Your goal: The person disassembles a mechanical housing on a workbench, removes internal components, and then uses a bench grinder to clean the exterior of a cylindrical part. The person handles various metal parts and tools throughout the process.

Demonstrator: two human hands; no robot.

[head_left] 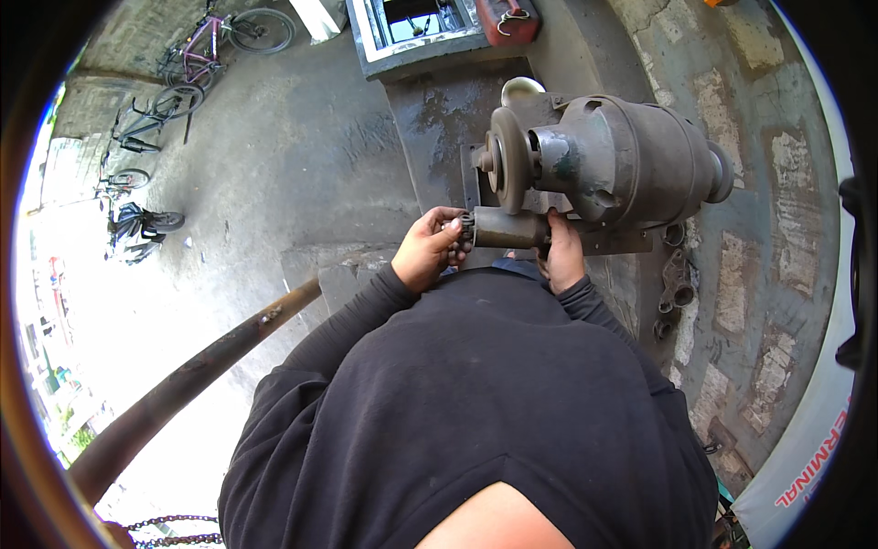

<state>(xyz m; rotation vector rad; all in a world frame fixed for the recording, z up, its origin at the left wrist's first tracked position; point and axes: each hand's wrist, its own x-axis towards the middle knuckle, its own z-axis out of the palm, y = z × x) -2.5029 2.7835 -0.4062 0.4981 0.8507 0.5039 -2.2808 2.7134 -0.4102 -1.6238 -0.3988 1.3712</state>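
Observation:
A starter motor (501, 227), a dull grey-brown metal cylinder with a small toothed gear at its left end, lies level across the front of my body. My left hand (425, 249) is closed around the toothed end, thumb and fingers pinching it. At the other end my right hand (562, 254) grips the body, thumb on top; its fingers underneath are mostly hidden. Just beyond stands a large bench grinder (622, 156) with a round wheel (512, 160) on its left side. The wheel's lower edge is close above the cylinder; whether they touch I cannot tell.
A red metal box (508, 20) rests beside a pale-framed opening (422, 57) at the far side. Metal parts (677, 282) lie to the right by a patchy wall (732, 274). A rusty pole (197, 375) slants at left. Bicycles (197, 55) stand far left.

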